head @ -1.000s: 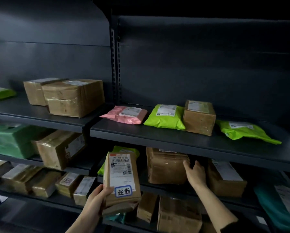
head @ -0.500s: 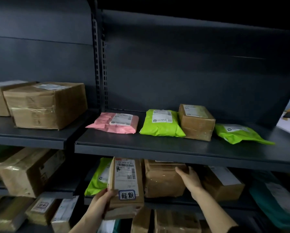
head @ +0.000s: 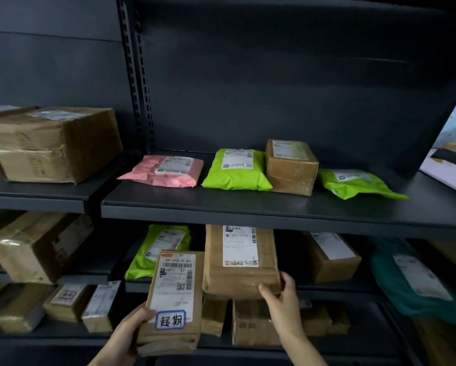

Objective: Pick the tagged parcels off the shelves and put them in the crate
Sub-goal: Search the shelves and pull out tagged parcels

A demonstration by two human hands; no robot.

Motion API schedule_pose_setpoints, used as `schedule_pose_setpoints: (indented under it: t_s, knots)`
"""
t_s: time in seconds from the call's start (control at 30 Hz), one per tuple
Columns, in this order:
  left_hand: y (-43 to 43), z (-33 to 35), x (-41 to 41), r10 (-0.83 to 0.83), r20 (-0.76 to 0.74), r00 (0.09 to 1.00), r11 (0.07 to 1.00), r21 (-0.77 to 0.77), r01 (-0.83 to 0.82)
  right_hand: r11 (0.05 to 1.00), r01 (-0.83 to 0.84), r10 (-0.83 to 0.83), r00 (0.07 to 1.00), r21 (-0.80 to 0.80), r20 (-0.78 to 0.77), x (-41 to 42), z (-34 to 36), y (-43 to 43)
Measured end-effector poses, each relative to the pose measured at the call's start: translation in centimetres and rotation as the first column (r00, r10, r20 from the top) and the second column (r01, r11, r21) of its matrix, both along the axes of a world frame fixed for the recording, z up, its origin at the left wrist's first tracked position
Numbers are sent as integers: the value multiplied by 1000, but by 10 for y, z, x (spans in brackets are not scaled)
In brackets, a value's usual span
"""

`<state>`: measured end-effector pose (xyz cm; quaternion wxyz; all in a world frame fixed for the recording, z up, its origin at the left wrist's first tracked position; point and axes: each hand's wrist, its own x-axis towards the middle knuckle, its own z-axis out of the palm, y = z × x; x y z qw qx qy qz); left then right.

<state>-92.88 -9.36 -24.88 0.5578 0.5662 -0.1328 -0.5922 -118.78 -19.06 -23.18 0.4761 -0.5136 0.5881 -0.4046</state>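
Landmark: tagged parcel (head: 175, 294), off the shelf and held upright in front of the lower shelves. Its long axis is near vertical and its label faces the camera.
Left hand (head: 127, 331): at the tagged parcel's lower left corner, grasping it, with the thumb on the front face.
Green mailer (head: 158, 249): behind the tagged parcel and up to its left, lying on the middle shelf (head: 335, 287).
Tag (head: 170, 319): blue-framed, at the foot of the tagged parcel's label, just right of the left thumb.
Brown parcel (head: 241, 262): just right of the tagged parcel and a little higher, at the front of the middle shelf. It stands on end, long axis up and down, label outward. No blue-framed tag shows on this face.
Right hand (head: 283, 294): right of the tagged parcel, on the far side of the brown parcel. Its fingers wrap the brown parcel's lower right corner and the thumb lies on the front.
Crate: not in view, so which way it lies from the tagged parcel cannot be told.
Coming move: the left hand already carries the one parcel seen to be tagged, so it probably makes the drop. The right hand likely lets the brown parcel stay unless a tag shows.
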Motion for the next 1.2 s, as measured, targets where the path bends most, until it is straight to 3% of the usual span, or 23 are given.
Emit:
schedule_pose_setpoints:
  t_s: [0.57,0.7,0.9,1.2]
  knots:
    - [23,-18,0,29,161,987,1000,0,-29,998,-21,18,998,-56,-60,-11,-7,19]
    - [12,-12,-3,47,149,988,998,41,-54,998,-5,-2,996,-69,-90,-7,-7,13]
    - [-9,15,-19,5,132,991,1000,-27,-1,994,58,-70,989,-96,-130,0,8,-19]
    - [-25,29,-20,58,133,989,997,-55,-51,988,146,-155,969,-58,-190,28,10,-70]
